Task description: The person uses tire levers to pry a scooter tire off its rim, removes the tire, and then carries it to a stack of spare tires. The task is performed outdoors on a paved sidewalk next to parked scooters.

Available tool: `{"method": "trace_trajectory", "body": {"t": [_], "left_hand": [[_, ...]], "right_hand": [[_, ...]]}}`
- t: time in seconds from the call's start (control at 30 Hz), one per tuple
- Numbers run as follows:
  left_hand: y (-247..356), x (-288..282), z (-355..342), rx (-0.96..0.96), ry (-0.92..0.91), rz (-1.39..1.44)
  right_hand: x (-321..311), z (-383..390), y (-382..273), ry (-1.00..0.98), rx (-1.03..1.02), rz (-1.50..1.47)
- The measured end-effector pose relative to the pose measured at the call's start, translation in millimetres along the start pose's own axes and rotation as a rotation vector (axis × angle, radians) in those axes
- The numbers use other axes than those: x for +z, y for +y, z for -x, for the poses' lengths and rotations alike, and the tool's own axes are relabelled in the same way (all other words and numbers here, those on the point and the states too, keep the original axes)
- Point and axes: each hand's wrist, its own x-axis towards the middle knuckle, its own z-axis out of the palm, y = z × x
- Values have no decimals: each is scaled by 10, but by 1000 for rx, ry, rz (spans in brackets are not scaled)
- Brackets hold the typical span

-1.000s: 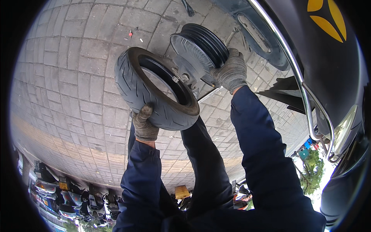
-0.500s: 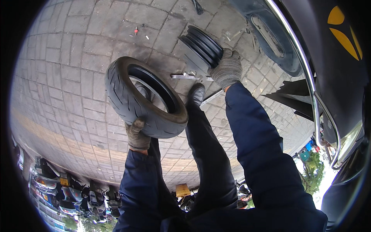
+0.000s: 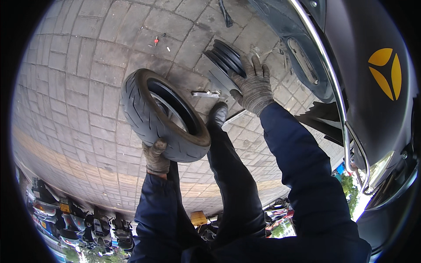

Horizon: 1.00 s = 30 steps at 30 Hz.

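My left hand [image 3: 155,157] is the nearest to me, and it is closed on the lower side of the black tire [image 3: 144,118], with the thumb on the tread. The tire hangs tilted, just in front of this hand and to its right, with its hole facing up and away from me.

My right hand [image 3: 254,90] is what has changed. Half a second ago its fingers were bent over the edge of the black wheel rim [image 3: 225,58]; now they are opened and spread. The rim is just ahead of this hand, a little to its left. I cannot tell if a finger is touching it. For the work, it means that I judge only the tire to be firmly held now, and the rim to be let go.

To the left of my right hand lie a metal tool [image 3: 205,94] and, a little nearer, my shoe [image 3: 218,114]. Well ahead of my left hand is a small red piece [image 3: 156,40]. Well to the right of my right hand stands a dark vehicle [image 3: 355,35].
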Motion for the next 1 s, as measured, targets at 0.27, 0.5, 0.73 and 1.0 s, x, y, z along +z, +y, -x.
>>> {"method": "trace_trajectory", "body": {"t": [0.27,0.5,0.73,1.0], "left_hand": [[-22,-6,-10,38,3,-55],[39,2,-35,25,36,-56],[48,58,-54,35,45,-62],[4,-40,-81,26,80,-77]], "right_hand": [[-451,-1133,-347,-345,-69,169],[-243,-875,-397,-204,-61,188],[51,-34,-319,29,-128,-22],[26,-982,-640,-94,-88,64]]}}
